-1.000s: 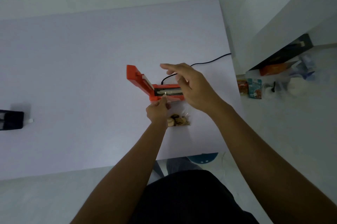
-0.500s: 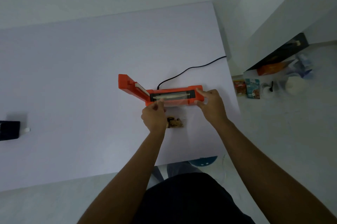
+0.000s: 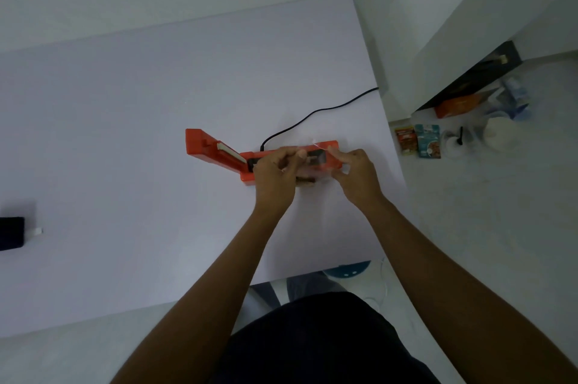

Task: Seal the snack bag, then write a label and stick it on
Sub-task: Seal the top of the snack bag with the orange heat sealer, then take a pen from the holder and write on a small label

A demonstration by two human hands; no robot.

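An orange heat sealer (image 3: 332, 145) lies on the pale table (image 3: 131, 139), its lid (image 3: 206, 149) raised at the left end. A clear snack bag (image 3: 308, 181) with brown pieces lies at the sealer's near side, its open top drawn over the sealing bar. My left hand (image 3: 275, 178) pinches the bag's left top edge. My right hand (image 3: 356, 174) pinches the right top edge, fingers over the sealer's right end. Most of the bag is hidden behind my hands.
A black cord (image 3: 316, 113) runs from the sealer's back to the table's right edge. A dark device (image 3: 11, 233) with a white plug sits at the far left edge. Snack packets (image 3: 427, 141), cups and boxes lie on the floor to the right.
Both hands have moved up onto the sealing bar and drawn the bag's top edge across it. The snack pieces have shifted closer to the sealer. The lid stays up.
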